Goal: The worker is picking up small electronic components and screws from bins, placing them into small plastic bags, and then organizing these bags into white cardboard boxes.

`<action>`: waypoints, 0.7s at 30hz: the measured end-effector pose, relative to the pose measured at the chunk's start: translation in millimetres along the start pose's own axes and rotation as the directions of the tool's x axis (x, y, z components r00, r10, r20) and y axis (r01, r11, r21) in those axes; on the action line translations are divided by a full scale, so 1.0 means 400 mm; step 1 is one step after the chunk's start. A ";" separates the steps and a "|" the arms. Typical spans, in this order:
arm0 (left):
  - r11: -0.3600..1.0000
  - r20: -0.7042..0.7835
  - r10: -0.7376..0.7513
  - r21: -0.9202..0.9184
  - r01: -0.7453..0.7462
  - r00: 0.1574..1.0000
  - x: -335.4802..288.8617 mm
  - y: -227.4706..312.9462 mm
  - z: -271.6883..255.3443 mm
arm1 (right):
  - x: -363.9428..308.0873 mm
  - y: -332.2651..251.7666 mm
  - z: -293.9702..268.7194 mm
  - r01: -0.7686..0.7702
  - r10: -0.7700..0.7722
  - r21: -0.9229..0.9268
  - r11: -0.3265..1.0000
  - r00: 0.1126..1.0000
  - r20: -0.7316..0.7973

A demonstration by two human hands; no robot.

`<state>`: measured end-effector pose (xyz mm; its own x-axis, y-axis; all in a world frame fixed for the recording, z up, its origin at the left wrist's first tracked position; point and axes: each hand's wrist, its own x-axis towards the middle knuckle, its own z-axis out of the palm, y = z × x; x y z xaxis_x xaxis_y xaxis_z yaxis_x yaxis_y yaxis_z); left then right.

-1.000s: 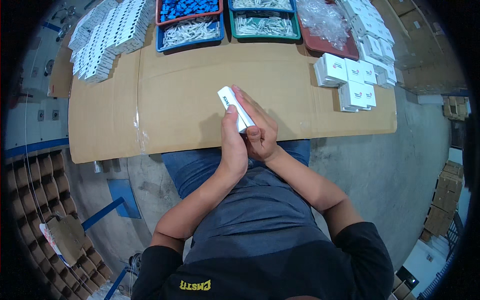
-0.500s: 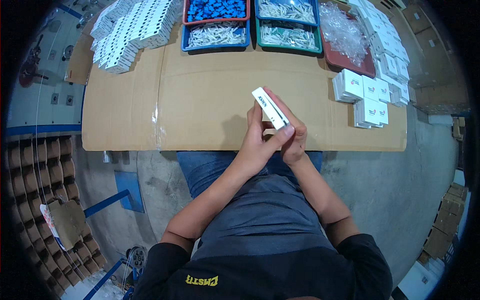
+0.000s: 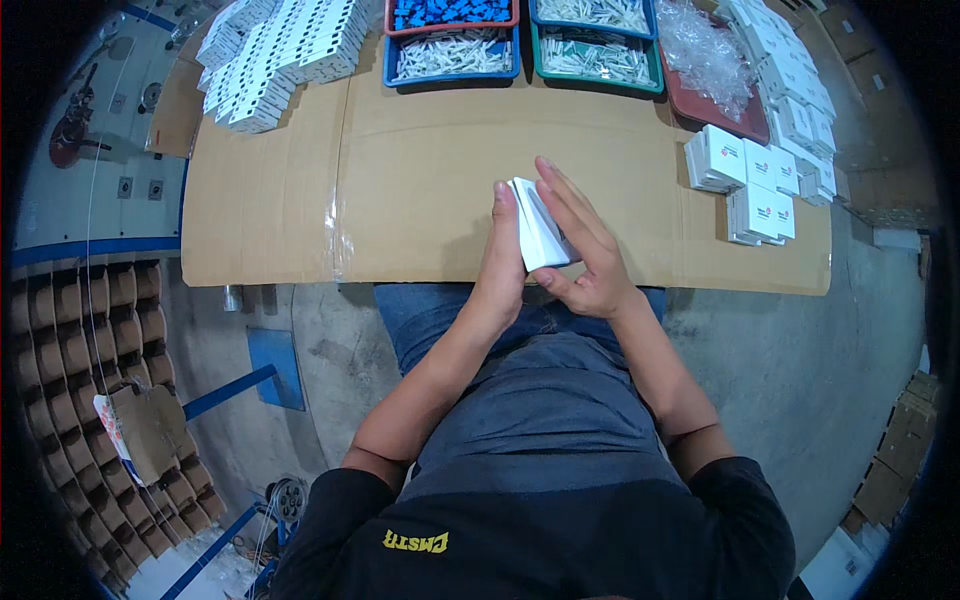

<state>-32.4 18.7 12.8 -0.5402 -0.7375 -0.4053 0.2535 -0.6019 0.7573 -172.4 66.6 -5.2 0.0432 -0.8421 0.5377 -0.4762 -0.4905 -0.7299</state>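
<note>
A small white carton (image 3: 538, 232) stands tilted between my palms, above the near edge of the cardboard-covered table. Its narrow white sides face up, with a crease or flap line running along them. My left hand (image 3: 499, 262) presses flat on its left side, the thumb pointing away from me. Against its right side lies my right hand (image 3: 597, 262), with long straight fingers and the thumb at the carton's near end. Both hands grip the carton together. What is inside it is hidden.
Rows of white cartons (image 3: 290, 65) stand at the far left. Trays hold blue parts (image 3: 450, 12) and white slim pieces (image 3: 455, 57). A dark red tray (image 3: 715, 118) carries clear plastic bags (image 3: 705, 55). Stacked white boxes (image 3: 755, 190) sit at the right of the cardboard tabletop (image 3: 430, 180).
My hands have turned the carton and now press it between flat palms; its printed side no longer shows. My left hand moved from the carton's near side to its left.
</note>
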 end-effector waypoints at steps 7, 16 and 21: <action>0.998 0.020 -0.051 -0.030 0.051 0.999 -0.034 0.006 0.029 | 0.004 -0.035 0.017 -0.135 0.138 0.113 0.984 0.990 -0.017; 0.998 -0.020 0.003 -0.064 -0.004 1.000 -0.012 -0.032 0.005 | -0.018 -0.006 0.053 -0.074 0.075 0.012 0.997 0.993 -0.088; 0.997 -0.057 0.021 -0.073 -0.025 0.998 -0.018 -0.043 0.003 | -0.020 -0.012 0.064 -0.063 0.065 0.016 0.998 0.992 -0.109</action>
<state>-33.9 34.9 3.5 -0.4885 -0.7662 -0.4175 0.3252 -0.6039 0.7277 -147.9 69.9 -17.0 -0.0838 -0.8424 0.5323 -0.4638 -0.4398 -0.7691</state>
